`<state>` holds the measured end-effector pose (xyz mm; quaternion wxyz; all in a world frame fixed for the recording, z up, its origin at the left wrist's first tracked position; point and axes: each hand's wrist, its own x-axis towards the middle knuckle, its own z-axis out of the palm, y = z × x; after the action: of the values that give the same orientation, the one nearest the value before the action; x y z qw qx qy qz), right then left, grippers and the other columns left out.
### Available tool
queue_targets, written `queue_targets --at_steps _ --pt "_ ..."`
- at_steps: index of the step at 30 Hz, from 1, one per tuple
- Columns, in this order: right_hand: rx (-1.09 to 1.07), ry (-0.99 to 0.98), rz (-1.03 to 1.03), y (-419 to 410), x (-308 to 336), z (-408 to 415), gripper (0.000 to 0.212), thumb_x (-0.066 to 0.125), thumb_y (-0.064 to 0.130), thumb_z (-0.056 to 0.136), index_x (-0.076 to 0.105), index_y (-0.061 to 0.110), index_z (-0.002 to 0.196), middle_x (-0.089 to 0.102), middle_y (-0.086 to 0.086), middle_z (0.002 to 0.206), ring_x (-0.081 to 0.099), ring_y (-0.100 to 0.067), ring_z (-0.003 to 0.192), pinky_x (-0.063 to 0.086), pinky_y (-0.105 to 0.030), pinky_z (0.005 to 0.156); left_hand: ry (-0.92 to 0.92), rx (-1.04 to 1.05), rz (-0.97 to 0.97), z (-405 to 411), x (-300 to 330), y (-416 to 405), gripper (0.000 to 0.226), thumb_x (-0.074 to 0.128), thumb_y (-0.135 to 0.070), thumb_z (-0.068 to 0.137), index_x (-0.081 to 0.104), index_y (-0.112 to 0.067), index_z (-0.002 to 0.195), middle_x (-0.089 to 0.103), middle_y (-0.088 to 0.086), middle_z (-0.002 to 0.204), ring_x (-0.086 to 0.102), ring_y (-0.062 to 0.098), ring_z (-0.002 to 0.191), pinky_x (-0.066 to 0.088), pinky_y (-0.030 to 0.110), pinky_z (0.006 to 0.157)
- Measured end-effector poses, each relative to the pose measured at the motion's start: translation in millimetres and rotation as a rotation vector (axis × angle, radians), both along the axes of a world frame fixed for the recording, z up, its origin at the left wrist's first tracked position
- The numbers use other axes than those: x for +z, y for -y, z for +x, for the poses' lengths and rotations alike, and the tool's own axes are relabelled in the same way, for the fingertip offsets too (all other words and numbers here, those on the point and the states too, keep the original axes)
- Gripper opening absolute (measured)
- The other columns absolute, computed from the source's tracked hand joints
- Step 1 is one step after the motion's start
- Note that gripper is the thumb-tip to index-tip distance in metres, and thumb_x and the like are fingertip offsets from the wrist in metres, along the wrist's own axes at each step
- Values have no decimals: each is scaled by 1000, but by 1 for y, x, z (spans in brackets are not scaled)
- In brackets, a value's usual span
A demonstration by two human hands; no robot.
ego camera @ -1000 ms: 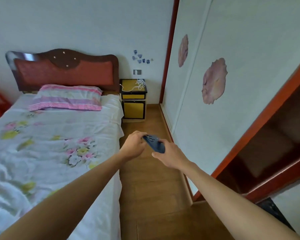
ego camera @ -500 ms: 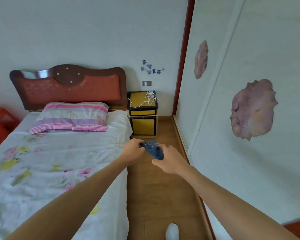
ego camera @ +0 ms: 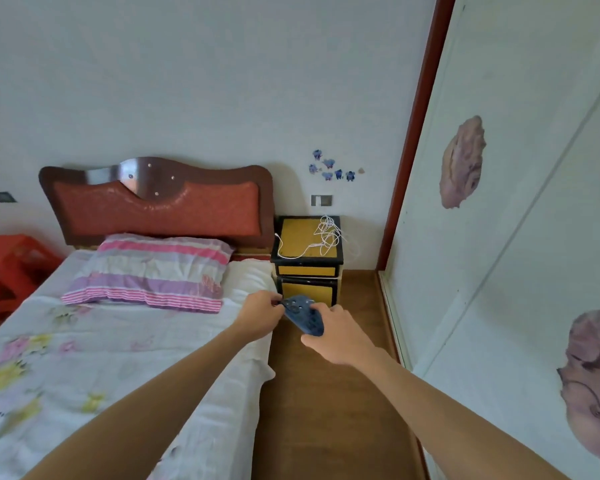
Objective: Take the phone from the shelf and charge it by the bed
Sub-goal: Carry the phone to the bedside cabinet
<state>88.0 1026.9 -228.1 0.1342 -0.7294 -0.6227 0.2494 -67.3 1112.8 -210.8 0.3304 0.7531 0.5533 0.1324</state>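
while your left hand (ego camera: 260, 315) and right hand (ego camera: 336, 332) both grip the phone (ego camera: 302, 313) over the floor beside the bed (ego camera: 125, 348), the tangled cable (ego camera: 326, 237) on the nightstand's (ego camera: 307, 263) back right corner could snag.

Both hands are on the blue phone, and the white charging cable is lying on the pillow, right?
Not quite. In the head view both hands, left hand and right hand, hold the blue phone, but the white charging cable lies on the yellow nightstand, not the pillow.

No readable text, label, brand or number shows anywhere (the wall stickers at one o'clock carry none).
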Motion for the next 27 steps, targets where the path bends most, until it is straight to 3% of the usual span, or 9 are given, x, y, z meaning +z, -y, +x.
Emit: queue_targets --at_steps 6,10,18,23,27 --pt "-16 33 -49 -113 -20 26 73 60 50 87 31 25 149 47 -11 138 47 -27 124 47 -44 102 32 -13 -30 29 -20 -116 27 48 -10 90 72 -7 102 70 13 97 61 22 84 48 31 69" --pt "-40 72 -70 -196 -21 43 75 60 47 87 28 23 151 45 -13 140 43 -30 128 45 -44 103 82 -15 -103 49 -26 -206 25 47 -9 90 69 1 86 60 19 78 51 22 68 40 29 61" --pt "-76 83 -78 -331 -12 65 73 60 47 88 31 22 150 45 -13 140 44 -29 127 45 -41 102 102 -11 -164 79 -16 -349 23 47 -6 85 54 -7 63 43 12 65 40 23 64 31 30 58" --pt "-58 50 -98 -400 -28 87 74 61 47 88 30 22 150 45 -13 143 43 -30 129 45 -43 103 79 -2 -204 98 -28 -419 27 45 -4 84 47 -7 57 39 8 58 37 21 59 29 27 53" --pt "-24 45 -118 -459 -51 110 74 62 46 87 31 22 150 44 -12 144 45 -30 129 45 -41 102 55 35 -249 120 -47 -472 22 46 -5 84 53 -6 63 43 10 63 39 22 61 32 29 56"
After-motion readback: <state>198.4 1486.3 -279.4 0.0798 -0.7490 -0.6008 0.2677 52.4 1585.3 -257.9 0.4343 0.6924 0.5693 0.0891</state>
